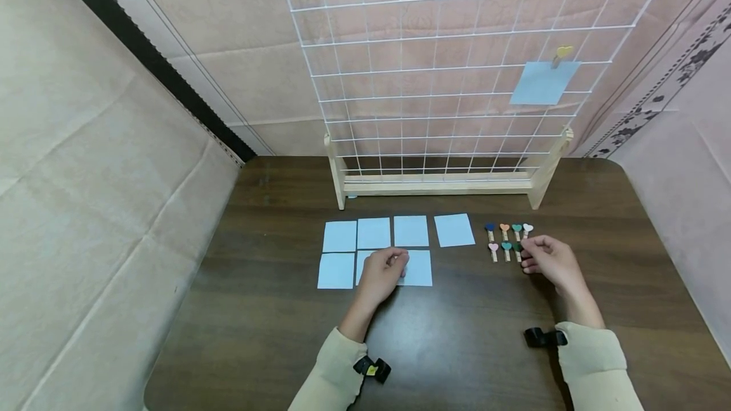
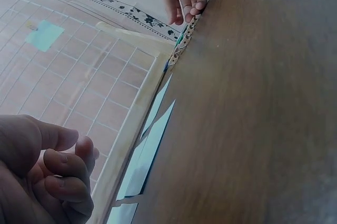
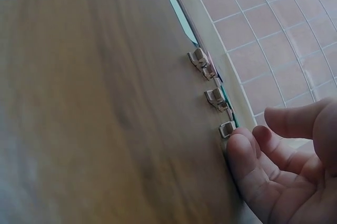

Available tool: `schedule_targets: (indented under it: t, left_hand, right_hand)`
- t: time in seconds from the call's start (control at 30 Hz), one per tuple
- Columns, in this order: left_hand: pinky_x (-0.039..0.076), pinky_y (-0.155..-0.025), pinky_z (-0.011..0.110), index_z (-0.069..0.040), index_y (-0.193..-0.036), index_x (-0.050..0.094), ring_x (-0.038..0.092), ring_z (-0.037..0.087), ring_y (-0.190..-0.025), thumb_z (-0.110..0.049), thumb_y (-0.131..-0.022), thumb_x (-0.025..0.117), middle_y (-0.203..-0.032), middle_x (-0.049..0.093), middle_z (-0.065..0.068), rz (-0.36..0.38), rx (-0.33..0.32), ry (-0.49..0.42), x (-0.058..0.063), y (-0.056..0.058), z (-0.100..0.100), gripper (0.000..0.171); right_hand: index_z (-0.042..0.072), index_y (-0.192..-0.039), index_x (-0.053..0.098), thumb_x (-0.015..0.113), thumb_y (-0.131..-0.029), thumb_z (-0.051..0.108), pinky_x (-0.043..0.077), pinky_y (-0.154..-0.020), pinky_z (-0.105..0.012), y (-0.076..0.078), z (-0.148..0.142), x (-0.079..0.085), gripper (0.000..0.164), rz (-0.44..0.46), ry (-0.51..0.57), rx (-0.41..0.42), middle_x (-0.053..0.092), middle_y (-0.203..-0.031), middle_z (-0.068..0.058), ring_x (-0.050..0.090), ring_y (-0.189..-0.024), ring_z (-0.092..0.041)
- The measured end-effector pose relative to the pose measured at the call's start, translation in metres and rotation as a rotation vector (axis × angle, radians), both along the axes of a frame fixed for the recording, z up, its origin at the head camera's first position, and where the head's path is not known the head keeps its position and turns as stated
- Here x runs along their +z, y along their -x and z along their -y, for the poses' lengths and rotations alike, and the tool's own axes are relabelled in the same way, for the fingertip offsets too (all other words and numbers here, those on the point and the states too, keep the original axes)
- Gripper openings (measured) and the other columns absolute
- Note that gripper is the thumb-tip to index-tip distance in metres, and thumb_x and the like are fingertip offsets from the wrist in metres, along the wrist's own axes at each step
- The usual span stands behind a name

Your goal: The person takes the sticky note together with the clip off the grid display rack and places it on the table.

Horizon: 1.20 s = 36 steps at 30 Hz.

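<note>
Several light-blue paper squares [image 1: 339, 236] lie in two rows on the table. Over the front row hovers my left hand [image 1: 379, 271], fingers loosely bent and holding nothing, hiding part of one square. To the right of the paper, small wooden clips with coloured heart tops lie in two rows, among them a pink one [image 1: 493, 248], an orange one [image 1: 504, 229] and a white one [image 1: 528, 229]. My right hand [image 1: 551, 262] is at the right end of these rows, fingertips beside a dark green clip [image 1: 517, 250]. The right wrist view shows its thumb [image 3: 292, 121] apart from the fingers.
A white wire grid [image 1: 436, 75] stands behind the paper in a wooden base [image 1: 436, 188]. One blue square [image 1: 545, 83] hangs at its upper right from a yellow heart clip [image 1: 563, 52]. Pale cloth [image 1: 103, 144] borders the brown table [image 1: 257, 309].
</note>
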<state>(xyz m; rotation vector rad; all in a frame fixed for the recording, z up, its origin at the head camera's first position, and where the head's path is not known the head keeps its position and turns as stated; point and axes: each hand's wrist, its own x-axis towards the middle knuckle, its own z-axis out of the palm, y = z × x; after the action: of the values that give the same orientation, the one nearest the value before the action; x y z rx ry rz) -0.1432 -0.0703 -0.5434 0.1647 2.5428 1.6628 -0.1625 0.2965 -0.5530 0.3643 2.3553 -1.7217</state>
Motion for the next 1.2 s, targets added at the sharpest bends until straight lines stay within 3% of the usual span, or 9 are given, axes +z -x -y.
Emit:
schedule_targets:
  t: [0.37,0.63,0.87,1.03,1.1,1.2]
  left_hand:
    - [0.051,-0.075,0.028,0.0,-0.115,0.077,0.061,0.011,-0.063,-0.02,-0.107,0.063,-0.074,0.071,0.0,0.005,0.002,-0.017,0.005,0.008,-0.007,0.025]
    - [0.042,-0.043,0.023,0.003,-0.125,0.071,0.052,0.014,-0.042,-0.018,-0.106,0.064,-0.094,0.075,0.016,-0.023,0.016,-0.125,0.016,0.024,-0.019,0.029]
    - [0.044,-0.046,0.023,-0.003,-0.128,0.071,0.059,0.019,-0.046,-0.017,-0.105,0.065,-0.106,0.07,0.01,-0.101,0.048,-0.129,0.027,0.035,-0.034,0.027]
    - [0.044,-0.047,0.02,-0.005,-0.123,0.072,0.065,0.038,-0.053,-0.015,-0.105,0.065,-0.111,0.071,0.01,-0.151,0.031,-0.165,0.034,0.045,-0.047,0.022]
    - [0.043,-0.047,0.02,-0.005,-0.121,0.072,0.065,0.044,-0.056,-0.015,-0.106,0.065,-0.112,0.07,0.01,-0.161,0.017,-0.19,0.037,0.047,-0.053,0.02]
    - [0.042,-0.046,0.02,-0.004,-0.12,0.071,0.063,0.04,-0.053,-0.015,-0.106,0.065,-0.111,0.07,0.009,-0.184,-0.003,-0.213,0.042,0.049,-0.059,0.019]
  right_hand:
    - [-0.014,-0.126,0.054,0.055,-0.112,0.026,0.063,-0.067,-0.03,0.001,0.002,0.006,0.043,-0.03,-0.017,-0.01,0.067,-0.09,-0.005,0.069,-0.071,-0.011]
    - [-0.014,-0.126,0.055,0.056,-0.111,0.027,0.064,-0.069,-0.032,0.004,0.005,0.014,0.044,-0.07,0.024,-0.014,0.07,-0.092,-0.007,0.073,-0.074,-0.014]
    - [-0.011,-0.12,0.059,0.057,-0.111,0.027,0.063,-0.068,-0.029,0.007,0.005,0.021,0.039,-0.157,0.035,-0.022,0.072,-0.089,-0.001,0.071,-0.075,-0.013]
    - [0.006,-0.11,0.067,0.061,-0.109,0.019,0.062,-0.066,-0.026,0.018,0.002,0.035,0.015,-0.266,0.103,-0.016,0.072,-0.087,0.003,0.07,-0.075,-0.011]
    - [0.007,-0.107,0.067,0.061,-0.108,0.013,0.062,-0.065,-0.025,0.022,0.003,0.043,0.009,-0.305,0.145,-0.014,0.072,-0.086,0.005,0.07,-0.073,-0.011]
    - [0.003,-0.106,0.067,0.061,-0.107,0.009,0.061,-0.065,-0.024,0.028,0.004,0.053,0.008,-0.345,0.176,-0.019,0.072,-0.084,0.007,0.069,-0.073,-0.01]
